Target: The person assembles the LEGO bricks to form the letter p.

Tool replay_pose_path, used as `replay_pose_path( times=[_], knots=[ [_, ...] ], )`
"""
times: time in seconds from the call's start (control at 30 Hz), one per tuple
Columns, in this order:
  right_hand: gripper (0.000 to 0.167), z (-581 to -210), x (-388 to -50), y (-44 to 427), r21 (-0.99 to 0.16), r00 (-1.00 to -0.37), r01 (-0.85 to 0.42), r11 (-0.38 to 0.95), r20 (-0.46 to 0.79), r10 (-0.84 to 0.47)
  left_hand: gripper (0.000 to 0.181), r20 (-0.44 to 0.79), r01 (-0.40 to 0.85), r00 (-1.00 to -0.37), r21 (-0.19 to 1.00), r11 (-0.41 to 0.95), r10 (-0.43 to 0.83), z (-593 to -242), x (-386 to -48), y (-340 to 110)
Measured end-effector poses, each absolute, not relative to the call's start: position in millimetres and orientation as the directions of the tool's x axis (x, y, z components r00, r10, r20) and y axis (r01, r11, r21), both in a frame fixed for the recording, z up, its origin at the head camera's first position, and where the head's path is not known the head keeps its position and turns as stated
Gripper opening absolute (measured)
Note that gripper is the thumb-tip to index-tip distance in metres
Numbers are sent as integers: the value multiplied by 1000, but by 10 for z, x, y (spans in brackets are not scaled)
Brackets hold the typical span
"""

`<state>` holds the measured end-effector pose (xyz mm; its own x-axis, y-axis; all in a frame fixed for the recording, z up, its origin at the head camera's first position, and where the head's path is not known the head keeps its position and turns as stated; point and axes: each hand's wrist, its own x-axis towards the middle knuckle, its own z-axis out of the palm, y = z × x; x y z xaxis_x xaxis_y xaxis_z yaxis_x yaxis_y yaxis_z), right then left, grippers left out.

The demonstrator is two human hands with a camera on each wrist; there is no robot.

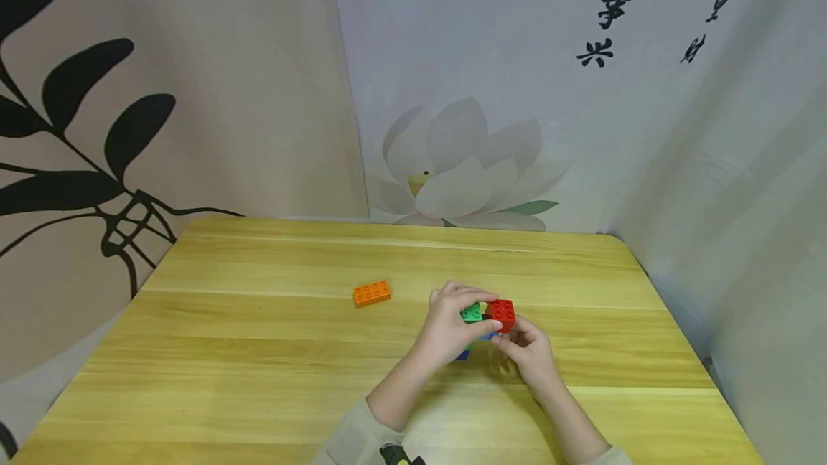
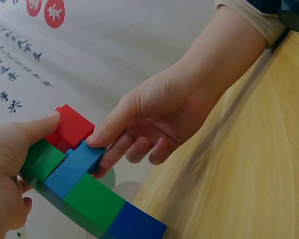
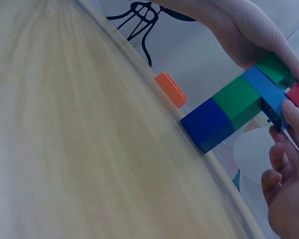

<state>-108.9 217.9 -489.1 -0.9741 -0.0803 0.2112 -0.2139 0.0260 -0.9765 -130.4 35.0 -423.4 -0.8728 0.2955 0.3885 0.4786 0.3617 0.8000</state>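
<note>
- Orange brick point(image 1: 372, 294), lying studs up on the worktop point(image 1: 213, 379), nearer the far edge than the near one, well apart from both hands.
- To its right, left hand point(image 1: 447, 323) with fingers nearly closed, reaching past the upper green brick point(image 1: 472, 313) to pinch the red brick point(image 1: 502, 314); risk of tipping it with an off-centre squeeze.
- Dark blue brick point(image 2: 137, 224) and lower green brick point(image 2: 94, 201), forming the foot of the column; contact with the worktop impossible to tell. Likely to swing or snap off under a hard downward push, if unsupported.
- Light blue brick point(image 2: 72, 172), crosswise beneath upper green and red; a lever, probably, liable to work loose under pressure on its overhanging end.
- Red brick, beside upper green with a narrow gap between; full seating not visible, so perhaps prone to popping off on release.
- Farthest toward the right edge, right hand point(image 1: 531, 359), thumb and forefinger pinched on light blue's end, other fingers loosely curled; possible slip from so small a hold.
</note>
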Motion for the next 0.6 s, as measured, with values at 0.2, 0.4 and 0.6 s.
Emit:
replay_pose_path(
  times=[0.2,0.4,0.6],
  knots=[
    [26,-4872,-1088,2164,-984,-984,-174,30,173,-45,37,416,510,-857,770,384,304,-4221,-1307,349],
    [21,-4851,-1082,2150,-986,-986,-164,37,163,-34,37,458,562,-826,708,427,328,-4209,-1312,343],
    [21,-4838,-1073,2119,-989,-988,-148,0,148,-45,36,471,588,-809,663,463,353,-4186,-1318,334]
  ],
)
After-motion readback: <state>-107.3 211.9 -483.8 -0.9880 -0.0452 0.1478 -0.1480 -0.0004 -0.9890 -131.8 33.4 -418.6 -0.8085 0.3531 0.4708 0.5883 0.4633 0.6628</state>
